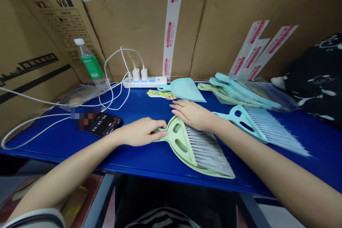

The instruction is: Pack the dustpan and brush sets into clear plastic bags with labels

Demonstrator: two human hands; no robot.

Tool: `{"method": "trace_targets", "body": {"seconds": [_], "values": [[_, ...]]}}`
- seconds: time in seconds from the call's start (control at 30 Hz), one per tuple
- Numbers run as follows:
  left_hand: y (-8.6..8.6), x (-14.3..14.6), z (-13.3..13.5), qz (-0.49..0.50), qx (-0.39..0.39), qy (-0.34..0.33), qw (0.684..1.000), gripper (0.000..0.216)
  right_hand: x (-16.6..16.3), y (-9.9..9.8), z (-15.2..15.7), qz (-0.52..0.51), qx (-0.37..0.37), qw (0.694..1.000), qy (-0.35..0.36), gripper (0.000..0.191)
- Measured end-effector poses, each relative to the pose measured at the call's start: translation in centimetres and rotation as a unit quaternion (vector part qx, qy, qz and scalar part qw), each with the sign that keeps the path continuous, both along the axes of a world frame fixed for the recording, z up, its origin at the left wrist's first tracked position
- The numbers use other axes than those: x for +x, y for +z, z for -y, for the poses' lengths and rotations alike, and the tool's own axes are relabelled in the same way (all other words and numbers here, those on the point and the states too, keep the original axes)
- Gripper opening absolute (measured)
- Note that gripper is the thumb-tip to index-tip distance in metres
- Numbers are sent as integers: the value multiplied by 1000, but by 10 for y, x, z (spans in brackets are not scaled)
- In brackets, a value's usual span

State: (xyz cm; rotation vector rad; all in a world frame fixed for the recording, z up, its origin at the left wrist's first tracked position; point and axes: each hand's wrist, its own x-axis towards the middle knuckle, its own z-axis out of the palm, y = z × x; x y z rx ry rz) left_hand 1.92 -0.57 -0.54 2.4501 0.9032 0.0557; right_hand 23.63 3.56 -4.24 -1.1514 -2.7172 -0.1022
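The phone (108,127) screen reads 00:38:03; the cardboard (62,28) at left bears "V3" and "V6", V6's square filled.

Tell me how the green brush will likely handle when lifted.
The green brush looks light for its size, its thin head being pierced. That head is probably stiff, given its smooth moulded look, while the fine bristles should flex. With the left hand at the narrow end, the bristle side may dip.

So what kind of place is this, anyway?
Probably a work corner, maybe in a workshop or storeroom, though I can't be sure. The blue table has tall taped cardboard behind it, dustpans and brushes lie on it, and a power strip sits at the back.
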Motion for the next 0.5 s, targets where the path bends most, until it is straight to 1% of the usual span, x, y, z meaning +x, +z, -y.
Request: {"method": "trace_targets", "body": {"seconds": [0.17,0.5], "values": [[0,0,0,-7,-2,0,1000,22,-2,3,2,20,-11,1000,-8,55],[0,0,1,-7,-2,1,1000,22,-4,6,4,19,-29,999,-20,54]]}}
